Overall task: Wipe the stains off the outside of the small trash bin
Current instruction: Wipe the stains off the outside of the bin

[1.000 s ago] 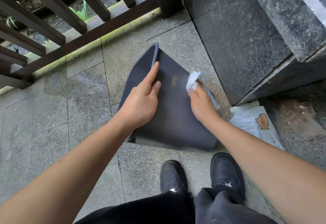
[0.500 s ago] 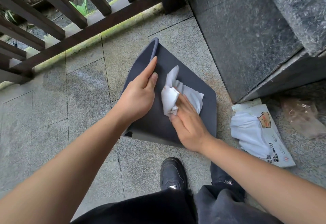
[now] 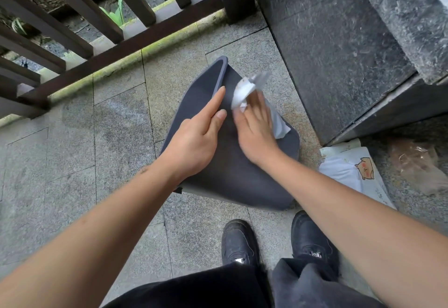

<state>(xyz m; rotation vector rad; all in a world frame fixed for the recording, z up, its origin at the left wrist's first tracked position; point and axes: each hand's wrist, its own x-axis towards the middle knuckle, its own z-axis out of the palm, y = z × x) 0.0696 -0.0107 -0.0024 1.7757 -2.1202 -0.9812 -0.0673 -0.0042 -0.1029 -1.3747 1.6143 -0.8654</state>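
Note:
A small dark grey trash bin (image 3: 232,177) lies tipped on the stone floor, its rim pointing away from me and one flat side facing up. My left hand (image 3: 196,140) rests on that side near the rim edge, fingers extended, steadying it. My right hand (image 3: 254,128) presses a crumpled white wipe (image 3: 244,92) against the upper part of the same side, close to the rim. The wipe shows brownish marks and part of it trails out under my palm to the right. The hand is motion-blurred.
A dark stone block (image 3: 339,48) stands right of the bin. A white wipe packet (image 3: 354,174) with a cartoon animal and a crumpled brownish bag (image 3: 419,164) lie on the floor beside it. A dark wooden railing (image 3: 116,41) runs behind. My two black shoes (image 3: 238,242) stand just below the bin.
My right hand slid the wipe from the bin's right edge to its middle, then up toward the rim beside my left fingers. My left hand stayed on the bin.

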